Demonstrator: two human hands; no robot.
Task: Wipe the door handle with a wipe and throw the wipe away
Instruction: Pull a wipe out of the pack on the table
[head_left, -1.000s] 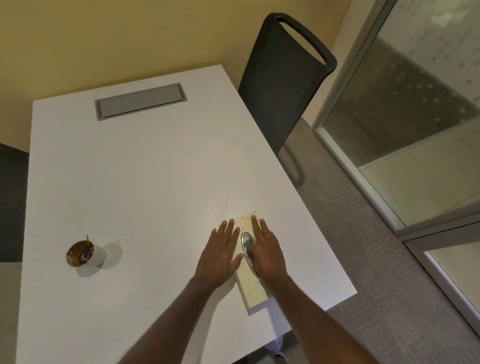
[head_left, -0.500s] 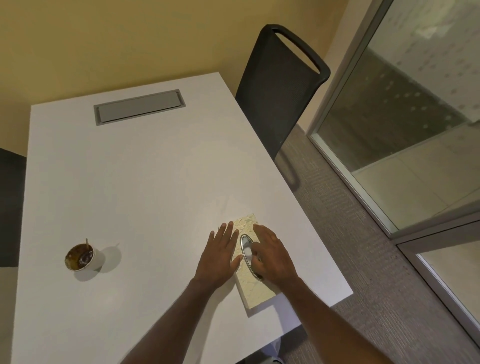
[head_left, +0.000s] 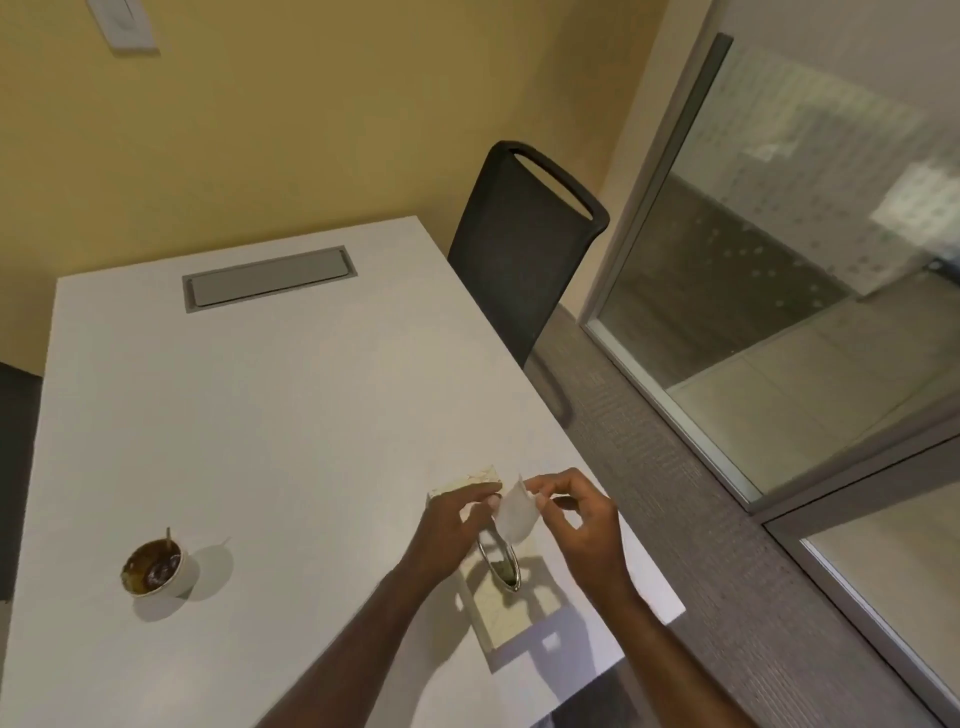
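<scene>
From the head camera, a long white rectangular table (head_left: 270, 415) runs away from the viewer toward a yellow wall, and both bare hands work at its near right corner. There a flat cream-coloured wipe box (head_left: 498, 613) with an oval chrome-rimmed opening lies on the tabletop, its near end close to the table's edge. The left hand (head_left: 452, 525) rests on the far part of the box, fingers curled over its top, not gripping anything that can be made out. The right hand (head_left: 582, 519) is raised just above the box and pinches a small white wipe (head_left: 516, 512) between thumb and fingertips; the sheet stands up out of the oval opening, between the two hands, its lower end at the rim. On the near left of the table sits a small white paper cup (head_left: 156, 569) holding dark liquid and a stick. At the far end, a grey metal cable hatch (head_left: 267, 278) is set flush in the surface. A black mesh-backed chair (head_left: 524, 249) stands beside the table's right side, and a glass partition with a grey metal frame (head_left: 779, 260) fills the right.
</scene>
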